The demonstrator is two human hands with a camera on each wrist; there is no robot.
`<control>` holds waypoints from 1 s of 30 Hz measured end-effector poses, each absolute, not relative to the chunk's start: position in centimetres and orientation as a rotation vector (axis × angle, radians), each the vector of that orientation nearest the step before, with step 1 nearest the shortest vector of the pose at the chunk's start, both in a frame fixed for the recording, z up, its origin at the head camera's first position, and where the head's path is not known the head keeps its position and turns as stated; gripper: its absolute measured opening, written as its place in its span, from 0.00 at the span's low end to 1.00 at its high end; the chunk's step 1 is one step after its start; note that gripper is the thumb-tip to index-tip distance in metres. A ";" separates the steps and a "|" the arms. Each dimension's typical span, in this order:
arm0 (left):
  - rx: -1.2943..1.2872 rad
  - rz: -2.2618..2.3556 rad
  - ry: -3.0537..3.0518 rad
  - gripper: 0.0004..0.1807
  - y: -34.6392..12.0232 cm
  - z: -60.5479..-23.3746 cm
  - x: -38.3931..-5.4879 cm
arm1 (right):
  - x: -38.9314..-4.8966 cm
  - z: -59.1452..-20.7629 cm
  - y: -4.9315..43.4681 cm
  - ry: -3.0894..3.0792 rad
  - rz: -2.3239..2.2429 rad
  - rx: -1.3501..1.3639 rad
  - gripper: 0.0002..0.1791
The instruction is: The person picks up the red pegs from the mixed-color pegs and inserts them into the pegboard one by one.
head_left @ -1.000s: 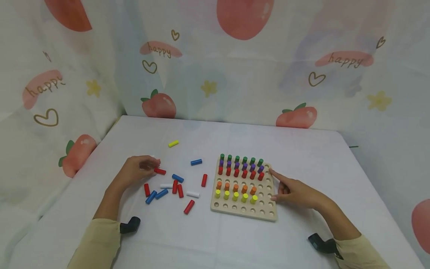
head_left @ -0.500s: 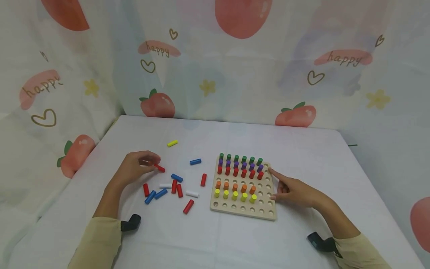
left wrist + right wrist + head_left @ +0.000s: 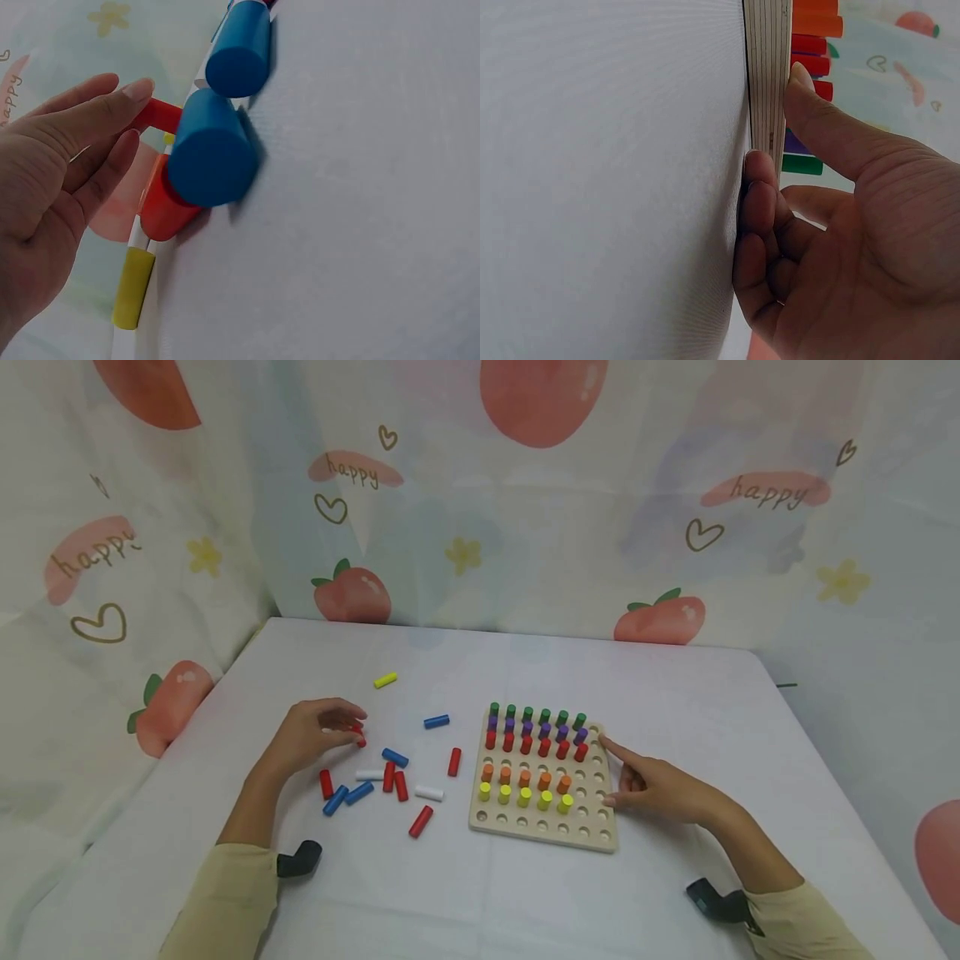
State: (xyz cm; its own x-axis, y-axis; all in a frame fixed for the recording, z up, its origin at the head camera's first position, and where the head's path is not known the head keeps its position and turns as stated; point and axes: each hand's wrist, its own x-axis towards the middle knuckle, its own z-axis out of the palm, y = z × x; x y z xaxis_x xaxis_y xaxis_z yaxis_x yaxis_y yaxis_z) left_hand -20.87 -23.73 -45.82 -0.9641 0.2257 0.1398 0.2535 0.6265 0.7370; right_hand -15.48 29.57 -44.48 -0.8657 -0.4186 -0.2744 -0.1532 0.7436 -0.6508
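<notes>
My left hand point(image 3: 315, 735) pinches a red peg point(image 3: 360, 742) between thumb and fingertips, just over the table at the left; the left wrist view shows the peg's end point(image 3: 166, 116) sticking out past the thumb. On the right, a wooden pegboard point(image 3: 543, 837) lies flat, bearing rows of green, purple, red, orange and yellow pegs. My right hand point(image 3: 663, 789) grips its right side. In the right wrist view the thumb lies on the board's top and curled fingers meet its layered edge point(image 3: 769, 82); the forefinger reaches to the far corner.
Loose red, blue and white pegs lie between my left hand and the board, among them a blue peg point(image 3: 395, 757), a white peg point(image 3: 430, 793) and a red peg point(image 3: 421, 821). Farther back lies a yellow peg point(image 3: 386, 680). A patterned curtain point(image 3: 465, 510) hangs behind the table.
My left hand has lifted the red peg slightly and turned it from lying sideways to steeper, shifting a little to the right. The right hand has stayed on the pegboard.
</notes>
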 end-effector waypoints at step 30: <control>-0.336 -1.260 -2.890 0.13 -24.0 -46.7 -21.0 | -15.5 -44.5 29.5 2.546 -0.891 -0.445 0.53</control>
State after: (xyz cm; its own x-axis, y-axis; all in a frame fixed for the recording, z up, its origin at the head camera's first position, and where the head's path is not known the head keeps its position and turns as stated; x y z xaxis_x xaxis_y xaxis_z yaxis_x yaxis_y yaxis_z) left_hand -20.96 -24.00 -46.74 -0.9772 0.2043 0.0581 0.1816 0.6617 0.7274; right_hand -15.46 29.49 -44.52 -0.8673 -0.4200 -0.2674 -0.1618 0.7456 -0.6465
